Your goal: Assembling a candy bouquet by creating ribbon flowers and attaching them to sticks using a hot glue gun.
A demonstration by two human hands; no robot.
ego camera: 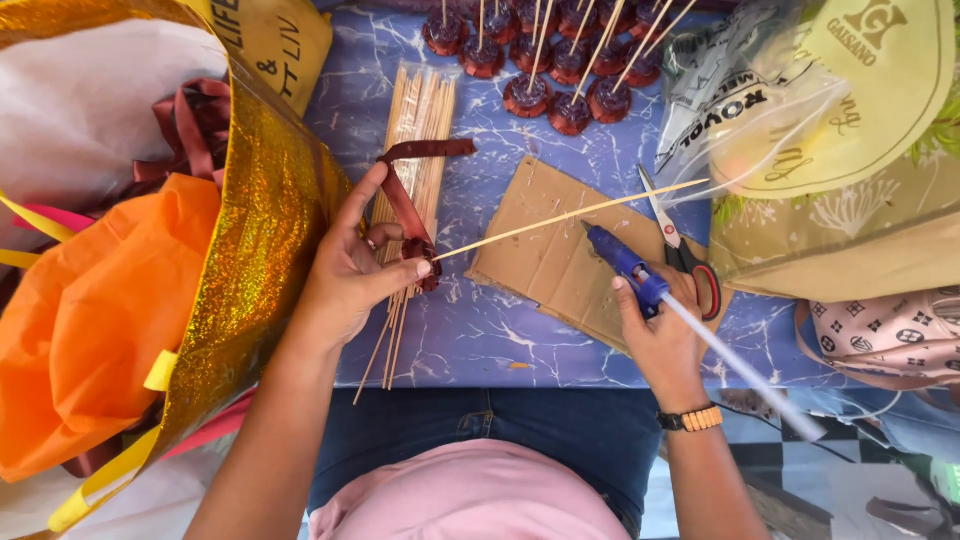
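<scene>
Two hands are at work over a blue marbled counter [470,335]. The left hand [350,270], left of centre in the frame, is pinched shut on one thin wooden skewer [570,212] and on the end of a dark red ribbon [405,195]; thumb and forefinger meet where ribbon and stick join. The ribbon is a single flat strip, maroon and slightly glossy, looping up from the fingers and bending right near the top. The skewer is pale and straight, running up and right from the fingertips across the middle of the frame.

The right hand [660,335], right of centre, is closed around one blue glue gun [625,265], its nozzle pointing up and left over one flat piece of brown cardboard [545,265]. A clear glue stick [745,370] juts from the back of the gun toward the lower right.

One pair of scissors [680,250] with red and black handles lies just right of the gun. A bundle of loose skewers [420,120], too many to count, lies under the left hand. At the top centre stand at least ten small dark red rosettes [550,75] on sticks. One gold glittery bag [260,220] fills the left side.
</scene>
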